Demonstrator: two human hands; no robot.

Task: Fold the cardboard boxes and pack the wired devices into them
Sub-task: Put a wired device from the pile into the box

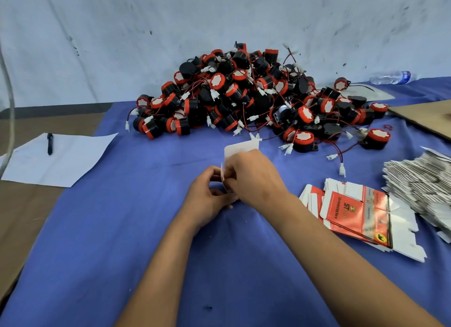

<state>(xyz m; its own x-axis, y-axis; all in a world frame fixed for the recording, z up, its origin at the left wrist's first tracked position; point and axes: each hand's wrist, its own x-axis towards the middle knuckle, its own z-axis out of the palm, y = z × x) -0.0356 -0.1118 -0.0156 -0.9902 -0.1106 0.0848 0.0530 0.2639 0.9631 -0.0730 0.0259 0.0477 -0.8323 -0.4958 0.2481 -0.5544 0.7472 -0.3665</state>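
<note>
white cardboard box (mostly hidden), both hands gripping

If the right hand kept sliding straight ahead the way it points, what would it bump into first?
Probably the white box flap the right hand already holds; beyond that, likely the near edge of the pile of wired devices on the blue cloth. Depth is hard to judge.

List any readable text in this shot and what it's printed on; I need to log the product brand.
"ST": large letters on the red panel of the top flattened box; the characters after it are blurred.
Smaller print and the yellow logo on that box: too blurred to read.
Water bottle label: too small to read.
Sheet of paper: no legible writing.
</note>
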